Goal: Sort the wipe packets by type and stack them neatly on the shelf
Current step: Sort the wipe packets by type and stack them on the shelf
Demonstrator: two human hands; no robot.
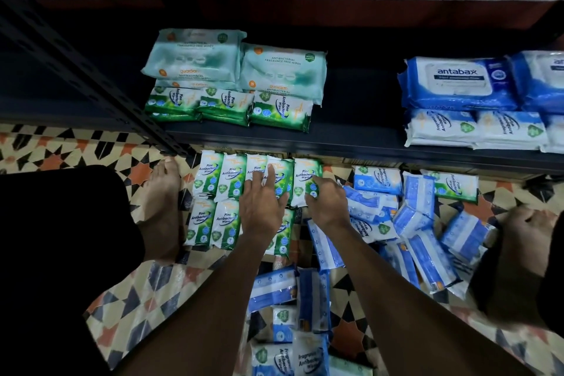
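The dark metal shelf (pixel 360 120) is loaded by type. On the floor (pixel 67 156) below, green Pine Antibacterial packets (pixel 210 175) are laid in rows apart from a loose blue-and-white heap (pixel 415 214), apparently for sorting. The rows are steadied by the spread left hand (pixel 264 203), and the end packet (pixel 303 171), glossy white over green, is gripped in the curled right hand (pixel 326 203).
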